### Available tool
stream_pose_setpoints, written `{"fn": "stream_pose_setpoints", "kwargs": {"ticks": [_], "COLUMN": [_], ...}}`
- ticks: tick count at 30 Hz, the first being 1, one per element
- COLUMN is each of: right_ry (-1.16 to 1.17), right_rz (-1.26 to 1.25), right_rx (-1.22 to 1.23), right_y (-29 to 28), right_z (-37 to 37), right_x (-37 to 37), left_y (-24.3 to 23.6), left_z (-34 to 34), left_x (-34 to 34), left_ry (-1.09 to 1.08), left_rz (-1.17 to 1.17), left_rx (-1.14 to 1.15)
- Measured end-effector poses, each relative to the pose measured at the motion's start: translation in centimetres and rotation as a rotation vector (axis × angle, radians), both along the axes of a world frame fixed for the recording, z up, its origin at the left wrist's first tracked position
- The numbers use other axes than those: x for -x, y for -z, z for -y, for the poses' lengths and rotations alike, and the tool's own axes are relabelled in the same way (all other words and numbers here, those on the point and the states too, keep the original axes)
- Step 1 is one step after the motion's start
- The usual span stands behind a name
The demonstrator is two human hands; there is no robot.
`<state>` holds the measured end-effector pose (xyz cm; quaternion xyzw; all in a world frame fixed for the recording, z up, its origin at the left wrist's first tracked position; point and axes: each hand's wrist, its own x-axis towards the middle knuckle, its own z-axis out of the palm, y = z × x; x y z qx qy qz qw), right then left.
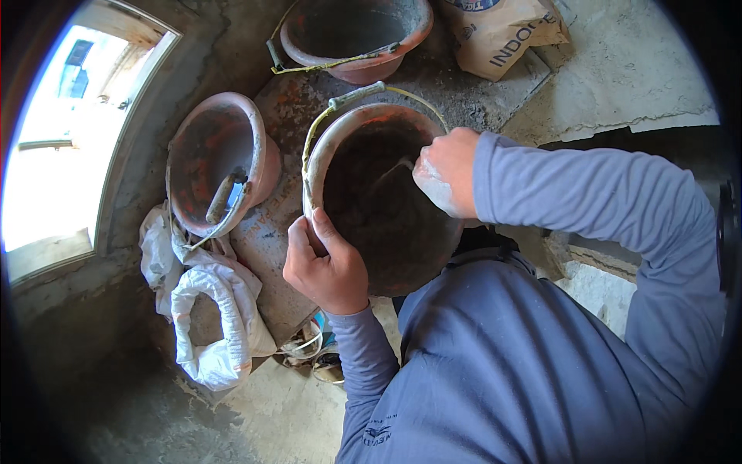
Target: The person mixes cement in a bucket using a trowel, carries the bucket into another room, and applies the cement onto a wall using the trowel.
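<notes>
A tilted orange bucket [332, 155] with a pale, mortar-smeared rim and a yellow wire handle sits in front of me; its inside is dark and grey. My left hand [328, 263] grips its left rim, thumb up along the edge. Over the right side of the opening, my right hand [448, 174], pale residue on its knuckles, is closed on a tool [398, 166], of which only a thin, light metal part shows inside the bucket. The tool's grip is hidden by my fingers, and its lower end is lost in the dark interior.
Two more buckets [267, 166] [363, 69] stand left and behind on a grimy board [263, 255]. A brown paper bag [498, 27] lies at the back. White sacks [216, 340] are at left below, beside a bright window opening [58, 178]. Smaller containers [325, 363] sit low behind my left wrist.
</notes>
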<state>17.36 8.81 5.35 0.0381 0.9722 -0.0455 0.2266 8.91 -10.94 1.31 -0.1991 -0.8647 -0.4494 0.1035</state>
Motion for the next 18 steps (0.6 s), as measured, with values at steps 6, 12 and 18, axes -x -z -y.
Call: {"fn": "stream_pose_setpoints", "kwargs": {"ticks": [6, 12, 18], "right_ry": [0.161, 0.437, 0.401], "right_rz": [-0.181, -0.158, -0.123], "right_rx": [-0.032, 0.379, 0.59], "right_y": [-2.6, 6.2, 4.9], "right_z": [1.1, 2.9, 9.4], "right_x": [-3.9, -3.8, -5.0], "left_y": [0.3, 0.1, 1.3], "left_z": [1.0, -0.4, 2.0], "left_x": [1.2, 1.0, 1.5], "left_ry": [-0.005, 0.087, -0.002], "left_rz": [-0.003, -0.071, 0.0], "left_rx": [0.051, -0.036, -0.079]}}
